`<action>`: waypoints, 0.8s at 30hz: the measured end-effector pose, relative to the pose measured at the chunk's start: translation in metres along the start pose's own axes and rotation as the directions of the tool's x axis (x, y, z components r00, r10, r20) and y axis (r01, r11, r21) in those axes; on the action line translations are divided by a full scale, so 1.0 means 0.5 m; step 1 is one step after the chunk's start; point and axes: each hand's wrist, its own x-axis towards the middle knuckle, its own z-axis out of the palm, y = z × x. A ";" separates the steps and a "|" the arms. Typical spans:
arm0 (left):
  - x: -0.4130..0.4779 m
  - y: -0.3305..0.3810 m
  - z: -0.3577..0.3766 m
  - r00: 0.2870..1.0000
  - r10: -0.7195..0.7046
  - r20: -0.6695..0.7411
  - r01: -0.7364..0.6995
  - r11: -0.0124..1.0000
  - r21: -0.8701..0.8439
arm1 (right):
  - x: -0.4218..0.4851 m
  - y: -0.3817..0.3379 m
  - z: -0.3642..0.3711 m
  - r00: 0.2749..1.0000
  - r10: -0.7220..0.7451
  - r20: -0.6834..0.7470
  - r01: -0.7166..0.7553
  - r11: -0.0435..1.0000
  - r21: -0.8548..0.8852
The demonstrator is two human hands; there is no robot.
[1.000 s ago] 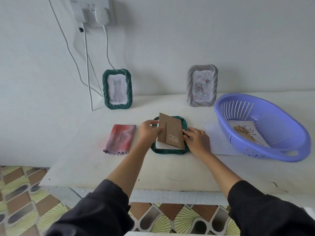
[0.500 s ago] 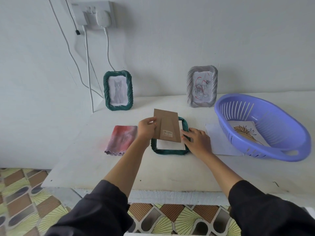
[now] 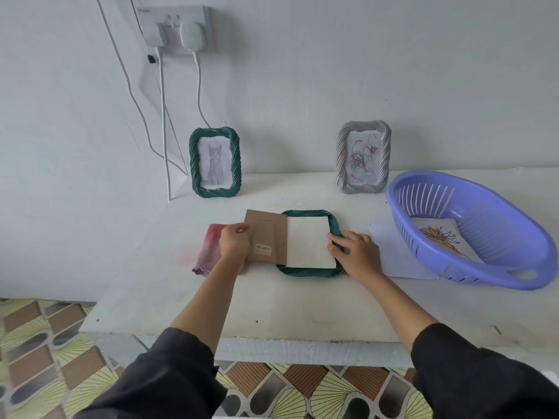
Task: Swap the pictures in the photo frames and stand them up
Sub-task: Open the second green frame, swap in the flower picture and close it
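**Frame open, picture still inside**

The left hand [image 3: 234, 246] pinches the brown backing board [image 3: 269, 237], which overlaps the left edge of the flat green frame [image 3: 308, 272] lying face down mid-table. The right hand [image 3: 357, 255] presses its fingertips on the frame's right rim. The white picture back [image 3: 308, 241] lies exposed. The cat frame [image 3: 215, 161] and the grey frame [image 3: 363, 157] stand at the far wall. Swapping, closing and standing this frame up seem left.

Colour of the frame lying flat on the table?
The frame is dark green; the head view shows it best.
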 end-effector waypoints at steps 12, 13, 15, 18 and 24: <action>0.026 -0.009 -0.031 0.999 -0.029 -0.046 0.030 0.999 0.026 | 0.001 0.001 0.001 1.000 0.009 0.004 -0.009 1.000 -0.014; 0.030 -0.010 -0.036 0.999 -0.023 -0.050 0.025 0.999 0.039 | 0.001 0.002 0.001 1.000 0.011 0.006 -0.011 1.000 -0.010; 0.036 -0.013 -0.046 0.998 -0.015 -0.060 0.018 0.998 0.055 | 0.001 0.003 0.003 1.000 0.011 0.005 -0.011 1.000 -0.004; 0.039 -0.014 -0.052 0.999 -0.001 -0.053 0.004 0.998 0.067 | 0.003 0.004 0.004 1.000 0.011 0.006 -0.011 1.000 -0.003; 0.025 -0.014 -0.028 0.994 0.103 -0.026 -0.091 0.952 0.293 | 0.003 0.004 0.005 1.000 0.012 -0.002 -0.012 1.000 0.012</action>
